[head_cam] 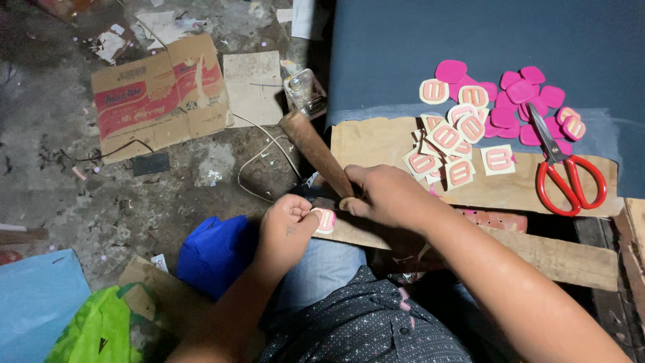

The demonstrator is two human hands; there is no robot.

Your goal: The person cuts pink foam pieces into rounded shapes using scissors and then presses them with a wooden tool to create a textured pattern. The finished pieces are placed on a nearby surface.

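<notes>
Two hands working at a wooden plank [537, 252]: left hand [287, 225] pinching a pink-and-cream piece [326, 220] against the plank edge; right hand [386, 195] gripping a wooden-handled tool [314, 149] just beside it. Lying further right: red scissors [568, 176].

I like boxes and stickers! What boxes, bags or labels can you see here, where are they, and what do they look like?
Flattened cardboard box: on the floor, upper left, brown with a red and white printed panel.
Plain cardboard piece: just right of the box, tan, squarish.
Blue bag: beside the left hand, soft.
Green bag: bottom left, bright green.
</notes>
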